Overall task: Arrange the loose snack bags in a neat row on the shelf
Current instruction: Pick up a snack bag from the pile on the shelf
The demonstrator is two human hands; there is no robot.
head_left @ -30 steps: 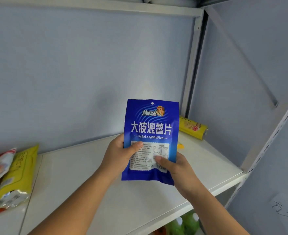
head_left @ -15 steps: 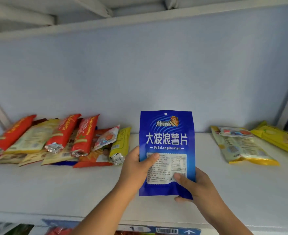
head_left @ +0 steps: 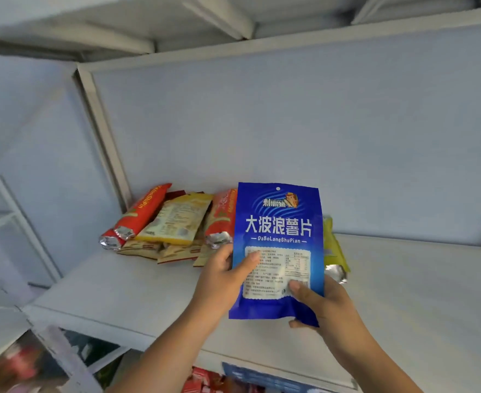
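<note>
The white shelf (head_left: 403,293) spreads under and beyond both your hands, with the pale back panel (head_left: 290,123) rising behind it, past your fingertips. Beyond your left hand (head_left: 222,282) and off to its left, a loose heap of snack bags (head_left: 174,222) lies overlapping against that panel, red and yellow packs slanting every way, their crimped foil ends pointing toward you. You hold the blue snack bag (head_left: 279,228) upright between your two hands, above the shelf and not resting on it, printed face toward you. It hides part of the heap behind it. Your left hand grips its left edge, thumb (head_left: 250,262) curled across the white label and the other fingers tucked behind. Your right hand (head_left: 321,307) holds the lower right corner, thumb (head_left: 301,290) pressed on the front and the fingers wrapped under the bottom seam. Just beyond your right hand, a yellow bag (head_left: 334,251) shows past the blue bag's right edge, its foil end near your knuckles. Below your wrists, under the shelf's front lip, packets on the lower level (head_left: 205,378) are too blurred to make out.
</note>
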